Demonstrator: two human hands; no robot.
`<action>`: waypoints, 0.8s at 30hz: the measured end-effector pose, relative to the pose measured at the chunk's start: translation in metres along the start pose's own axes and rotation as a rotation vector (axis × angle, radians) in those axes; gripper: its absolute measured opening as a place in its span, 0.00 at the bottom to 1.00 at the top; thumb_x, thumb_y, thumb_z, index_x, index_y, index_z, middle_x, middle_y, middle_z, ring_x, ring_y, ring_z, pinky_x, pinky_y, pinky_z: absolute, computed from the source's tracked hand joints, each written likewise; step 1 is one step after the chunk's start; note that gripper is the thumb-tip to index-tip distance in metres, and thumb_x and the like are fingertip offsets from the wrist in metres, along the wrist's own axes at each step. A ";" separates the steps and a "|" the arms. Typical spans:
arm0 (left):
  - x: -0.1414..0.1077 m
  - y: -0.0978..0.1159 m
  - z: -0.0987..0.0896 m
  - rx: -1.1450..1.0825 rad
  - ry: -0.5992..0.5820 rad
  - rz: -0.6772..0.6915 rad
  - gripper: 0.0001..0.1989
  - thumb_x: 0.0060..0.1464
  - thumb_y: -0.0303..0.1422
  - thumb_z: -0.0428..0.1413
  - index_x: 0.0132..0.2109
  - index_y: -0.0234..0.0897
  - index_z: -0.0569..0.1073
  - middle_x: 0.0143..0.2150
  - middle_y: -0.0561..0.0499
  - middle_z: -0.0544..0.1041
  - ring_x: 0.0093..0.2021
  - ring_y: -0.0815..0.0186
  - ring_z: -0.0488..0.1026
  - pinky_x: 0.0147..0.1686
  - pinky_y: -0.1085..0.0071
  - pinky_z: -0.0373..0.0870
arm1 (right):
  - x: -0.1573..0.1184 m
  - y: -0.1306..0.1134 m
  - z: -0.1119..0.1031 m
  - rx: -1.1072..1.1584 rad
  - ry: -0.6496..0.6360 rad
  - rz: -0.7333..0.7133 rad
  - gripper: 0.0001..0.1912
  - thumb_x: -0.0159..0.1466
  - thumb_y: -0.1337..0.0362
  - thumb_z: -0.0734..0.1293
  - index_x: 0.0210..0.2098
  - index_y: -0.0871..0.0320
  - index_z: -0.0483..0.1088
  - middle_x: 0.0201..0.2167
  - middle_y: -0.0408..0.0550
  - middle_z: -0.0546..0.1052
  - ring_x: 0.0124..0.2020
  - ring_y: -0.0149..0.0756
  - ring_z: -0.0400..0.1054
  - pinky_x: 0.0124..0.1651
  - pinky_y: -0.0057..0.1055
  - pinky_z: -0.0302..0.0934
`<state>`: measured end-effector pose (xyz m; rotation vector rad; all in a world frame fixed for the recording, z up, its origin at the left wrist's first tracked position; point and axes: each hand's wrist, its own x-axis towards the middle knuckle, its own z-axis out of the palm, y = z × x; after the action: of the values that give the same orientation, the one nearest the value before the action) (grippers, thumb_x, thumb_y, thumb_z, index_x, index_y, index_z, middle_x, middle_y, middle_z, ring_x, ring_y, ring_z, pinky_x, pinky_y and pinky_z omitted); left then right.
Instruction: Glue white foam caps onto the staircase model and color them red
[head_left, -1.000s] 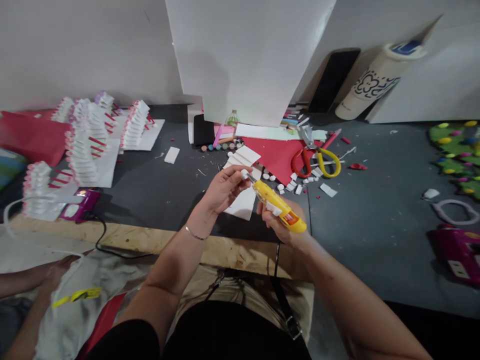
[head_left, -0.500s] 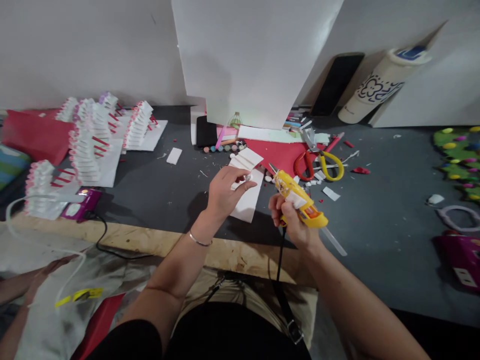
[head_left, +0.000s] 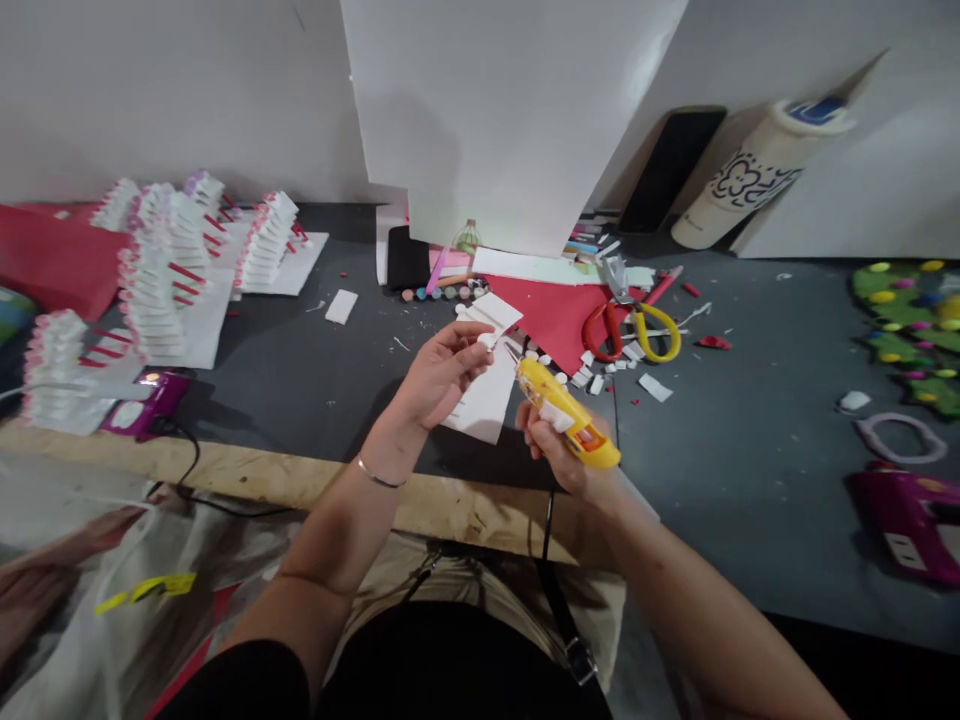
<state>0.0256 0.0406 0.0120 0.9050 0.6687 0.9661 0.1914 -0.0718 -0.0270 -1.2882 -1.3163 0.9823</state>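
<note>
Between the thumb and fingers of my left hand [head_left: 442, 372] is a small white disc [head_left: 487, 341]. My right hand [head_left: 555, 447] grips a yellow glue gun [head_left: 568, 415], its metal nozzle pointing up and left, close beside the disc. A clear glue stick [head_left: 637, 497] sticks out of the gun's back end. Under and beyond my left hand lie a white card [head_left: 491, 395] and a smaller white folded or layered piece [head_left: 501, 314]. Little white discs and cut bits [head_left: 585, 378] are scattered just past the nozzle, beside a red sheet [head_left: 551, 320].
Scissors [head_left: 619, 310] with red and yellow handles lie on the red sheet. White stair-like models [head_left: 161, 285] and a purple power block [head_left: 150, 403] stand at left. A phone [head_left: 670, 170] and a bottle [head_left: 757, 180] lean at the back right. Another person's hand [head_left: 112, 530] shows at lower left.
My right hand has brought the glue gun left, so its nozzle is now near the disc. My left hand has turned, showing the disc more plainly. The view has shifted slightly.
</note>
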 end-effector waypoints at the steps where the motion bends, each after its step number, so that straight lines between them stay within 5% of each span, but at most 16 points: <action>1: -0.001 0.001 0.000 -0.041 -0.020 -0.053 0.15 0.43 0.35 0.75 0.38 0.38 0.81 0.29 0.54 0.74 0.31 0.73 0.71 0.31 0.77 0.66 | 0.000 0.000 0.001 -0.005 0.001 -0.021 0.20 0.66 0.43 0.67 0.30 0.53 0.71 0.28 0.43 0.74 0.23 0.30 0.65 0.25 0.28 0.61; 7: -0.002 0.002 0.001 -0.166 -0.013 -0.203 0.13 0.45 0.29 0.73 0.39 0.38 0.81 0.30 0.54 0.75 0.29 0.74 0.72 0.28 0.78 0.65 | 0.003 -0.006 0.003 -0.004 0.023 -0.065 0.18 0.65 0.46 0.67 0.28 0.54 0.71 0.27 0.44 0.76 0.26 0.33 0.69 0.29 0.29 0.63; 24: 0.003 -0.005 -0.005 -0.055 -0.041 -0.097 0.16 0.37 0.33 0.76 0.36 0.41 0.83 0.33 0.52 0.78 0.30 0.73 0.71 0.27 0.75 0.67 | 0.008 -0.016 0.000 -0.181 0.016 -0.024 0.19 0.61 0.47 0.69 0.23 0.53 0.66 0.17 0.39 0.68 0.20 0.32 0.62 0.24 0.30 0.58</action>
<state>0.0246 0.0436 0.0053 0.8346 0.6428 0.8736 0.1892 -0.0652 -0.0102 -1.4103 -1.4310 0.8493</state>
